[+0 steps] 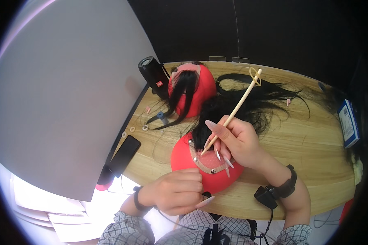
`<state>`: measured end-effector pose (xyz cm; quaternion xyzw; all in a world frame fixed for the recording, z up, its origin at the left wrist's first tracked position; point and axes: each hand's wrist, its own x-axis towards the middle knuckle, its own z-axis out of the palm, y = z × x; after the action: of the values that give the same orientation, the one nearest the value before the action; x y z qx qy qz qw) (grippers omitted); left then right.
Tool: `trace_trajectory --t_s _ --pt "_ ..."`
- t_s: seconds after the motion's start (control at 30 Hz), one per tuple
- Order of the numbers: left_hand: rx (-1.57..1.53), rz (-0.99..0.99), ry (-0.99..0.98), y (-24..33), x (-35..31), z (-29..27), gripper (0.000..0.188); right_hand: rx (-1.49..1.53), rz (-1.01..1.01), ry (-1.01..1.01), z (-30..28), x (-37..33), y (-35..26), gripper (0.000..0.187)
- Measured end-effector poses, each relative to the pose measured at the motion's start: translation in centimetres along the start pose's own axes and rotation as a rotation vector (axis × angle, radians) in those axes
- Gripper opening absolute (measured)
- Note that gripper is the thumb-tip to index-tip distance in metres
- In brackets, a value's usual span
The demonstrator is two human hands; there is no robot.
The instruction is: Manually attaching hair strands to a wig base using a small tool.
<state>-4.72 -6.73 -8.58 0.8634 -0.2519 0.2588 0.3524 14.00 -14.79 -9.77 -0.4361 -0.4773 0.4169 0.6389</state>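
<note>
A red dome-shaped head form [181,152] lies at the table's near edge, with a patch of pinkish mesh [211,161] pinned on it by round-headed pins. Black hair [216,109] spreads from the mesh toward the back. In my right hand [244,143] is a slim pale wooden stick [238,105], gripped like a pen, its lower tip at the mesh and its upper end wrapped with a rubber band. My left hand [176,190] rests against the form's near left side, fingers curled; what they hold, if anything, is hidden.
Behind stands a second red head form [204,83] with black hair, beside a black cylindrical speaker [152,73]. A dark phone [125,155], small rings and a grey-blue spool [162,118] lie left. A blue-and-white box [348,123] stands at the right edge. A grey panel [77,90] borders the left.
</note>
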Motion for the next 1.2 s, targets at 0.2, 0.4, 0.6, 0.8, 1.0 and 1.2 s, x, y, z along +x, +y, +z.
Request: trace_trajectory --t_s 0.2,0.4,0.6,0.8,1.0,1.2 --pt "-0.007 -0.013 0.0 0.0 0.0 0.0 0.013 -0.014 0.003 0.021 0.0 0.0 0.2 0.023" --pt "-0.002 -0.008 0.008 0.0 -0.2 0.1 0.014 -0.008 0.036 0.045 0.2 0.0 -0.1 0.024" --pt "0.001 -0.016 0.019 -0.1 -0.2 0.1 0.015 0.015 0.045 0.056 0.2 0.0 0.0 0.022" --pt "0.0 -0.025 0.008 -0.3 -0.5 0.2 0.016 0.018 0.039 0.068 0.1 -0.1 0.0 0.022" --pt "-0.008 -0.031 0.009 -0.2 -0.4 0.1 0.016 0.068 0.009 0.113 0.3 -0.2 0.0 0.025" --pt "-0.011 -0.034 0.023 -0.2 -0.5 0.2 0.016 0.108 0.027 0.074 -0.1 0.0 -0.5 0.024"
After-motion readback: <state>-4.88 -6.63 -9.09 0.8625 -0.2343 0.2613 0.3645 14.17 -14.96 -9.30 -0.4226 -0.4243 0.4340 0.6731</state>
